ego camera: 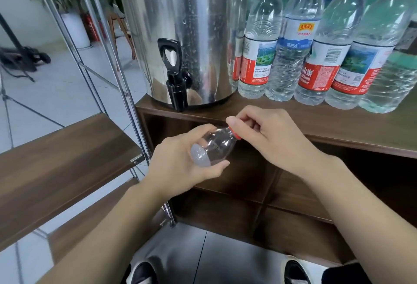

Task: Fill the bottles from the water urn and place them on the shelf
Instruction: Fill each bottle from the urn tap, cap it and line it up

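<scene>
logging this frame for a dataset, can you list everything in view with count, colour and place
water urn: one, shiny steel with a black tap, on the brown cabinet top, left end
standing bottles: at least six, clear, mostly red caps and red labels, one blue label, in a row right of the urn
held bottle: one, clear, label-free, red cap, tilted, in front of the cabinet
shelf: brown boards on a metal frame, left of the cabinet
potted plant: one, green in a white pot, far left background
shoes: two, dark and white, bottom edge
hands: left hand grips the bottle body; right hand pinches the cap
</scene>
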A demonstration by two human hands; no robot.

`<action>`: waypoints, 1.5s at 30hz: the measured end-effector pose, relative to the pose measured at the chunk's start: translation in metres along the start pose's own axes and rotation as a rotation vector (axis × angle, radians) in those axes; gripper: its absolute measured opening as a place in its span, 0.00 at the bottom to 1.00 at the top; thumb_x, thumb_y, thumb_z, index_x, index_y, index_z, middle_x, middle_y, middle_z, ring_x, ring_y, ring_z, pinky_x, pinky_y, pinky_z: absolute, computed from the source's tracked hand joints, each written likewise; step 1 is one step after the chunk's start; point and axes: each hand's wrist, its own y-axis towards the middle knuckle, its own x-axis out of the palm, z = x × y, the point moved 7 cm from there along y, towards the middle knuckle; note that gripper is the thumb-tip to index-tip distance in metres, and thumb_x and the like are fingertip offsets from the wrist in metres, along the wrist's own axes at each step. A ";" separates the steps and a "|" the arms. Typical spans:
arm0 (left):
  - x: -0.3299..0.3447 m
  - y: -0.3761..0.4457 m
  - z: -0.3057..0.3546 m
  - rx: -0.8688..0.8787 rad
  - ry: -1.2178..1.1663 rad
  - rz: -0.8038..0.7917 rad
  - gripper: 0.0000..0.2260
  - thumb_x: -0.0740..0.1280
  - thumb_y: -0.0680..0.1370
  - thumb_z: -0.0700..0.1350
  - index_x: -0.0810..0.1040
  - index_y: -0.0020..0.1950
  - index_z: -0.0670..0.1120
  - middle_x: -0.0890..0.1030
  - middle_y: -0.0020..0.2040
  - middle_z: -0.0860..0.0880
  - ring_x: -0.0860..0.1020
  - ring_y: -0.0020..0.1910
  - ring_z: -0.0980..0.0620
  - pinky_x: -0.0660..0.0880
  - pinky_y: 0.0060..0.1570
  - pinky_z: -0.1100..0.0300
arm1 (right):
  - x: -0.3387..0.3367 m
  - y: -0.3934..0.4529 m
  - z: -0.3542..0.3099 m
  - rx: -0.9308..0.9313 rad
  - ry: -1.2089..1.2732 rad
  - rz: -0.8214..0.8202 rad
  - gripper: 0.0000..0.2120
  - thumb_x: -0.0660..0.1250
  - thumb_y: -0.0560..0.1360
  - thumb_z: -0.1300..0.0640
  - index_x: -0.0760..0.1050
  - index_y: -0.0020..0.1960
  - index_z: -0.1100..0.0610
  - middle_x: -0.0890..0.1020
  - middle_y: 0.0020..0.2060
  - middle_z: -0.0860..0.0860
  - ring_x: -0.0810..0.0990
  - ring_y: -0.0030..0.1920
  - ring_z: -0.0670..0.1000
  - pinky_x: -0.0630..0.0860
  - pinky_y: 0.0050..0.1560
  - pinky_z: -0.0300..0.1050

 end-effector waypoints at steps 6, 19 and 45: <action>0.003 0.002 -0.002 -0.085 -0.189 -0.084 0.25 0.83 0.70 0.53 0.81 0.65 0.57 0.86 0.52 0.55 0.84 0.54 0.54 0.79 0.61 0.48 | -0.004 -0.001 -0.004 -0.109 -0.045 -0.129 0.10 0.63 0.83 0.48 0.80 0.57 0.51 0.81 0.45 0.46 0.78 0.44 0.47 0.70 0.44 0.34; 0.019 -0.005 -0.004 -0.232 -0.393 -0.152 0.24 0.80 0.71 0.57 0.78 0.65 0.61 0.87 0.50 0.53 0.86 0.52 0.52 0.83 0.57 0.47 | -0.029 -0.010 0.000 -0.116 0.247 -0.045 0.14 0.71 0.79 0.61 0.80 0.63 0.52 0.84 0.56 0.47 0.82 0.58 0.51 0.78 0.62 0.50; -0.002 -0.032 -0.029 -0.451 -0.293 0.223 0.26 0.77 0.73 0.58 0.68 0.64 0.56 0.80 0.55 0.60 0.82 0.52 0.58 0.78 0.50 0.64 | -0.031 0.006 -0.014 0.078 -0.121 0.198 0.17 0.72 0.75 0.42 0.78 0.62 0.47 0.81 0.56 0.39 0.74 0.56 0.35 0.66 0.58 0.25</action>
